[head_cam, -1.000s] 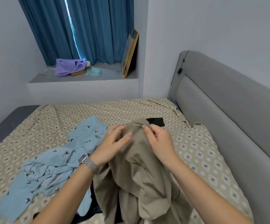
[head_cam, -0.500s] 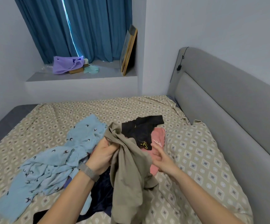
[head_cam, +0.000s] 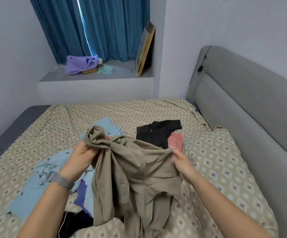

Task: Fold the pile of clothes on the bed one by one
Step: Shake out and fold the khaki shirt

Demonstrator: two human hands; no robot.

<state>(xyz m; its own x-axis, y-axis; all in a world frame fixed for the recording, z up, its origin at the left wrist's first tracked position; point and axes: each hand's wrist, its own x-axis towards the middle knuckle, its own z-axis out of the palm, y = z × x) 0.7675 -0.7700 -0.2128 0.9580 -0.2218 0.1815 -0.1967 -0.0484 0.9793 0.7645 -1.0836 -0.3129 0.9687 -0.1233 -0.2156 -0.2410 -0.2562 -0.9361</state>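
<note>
Both hands hold the crumpled khaki-beige cotton garment [head_cam: 135,169] up over the bed with the diamond-patterned beige sheet [head_cam: 139,110]. Left hand [head_cam: 80,157] has fingers curled round a bunched wad of the garment's upper left edge; right hand [head_cam: 180,160] pinches its upper right edge, fabric stretched between them. The rest hangs down, lower end touching the sheet. Left of the garment: light blue bird-print cloth [head_cam: 41,179], spread flat, partly under it. Beyond the garment, toward the grey padded headboard [head_cam: 252,107]: folded black shirt [head_cam: 158,131] lying on a pink folded piece [head_cam: 175,141] (print unreadable). Below the garment's left side: dark navy clothing [head_cam: 75,222], purple-blue scrap [head_cam: 80,193]. Left wrist carries a grey mesh band [head_cam: 60,179].
</note>
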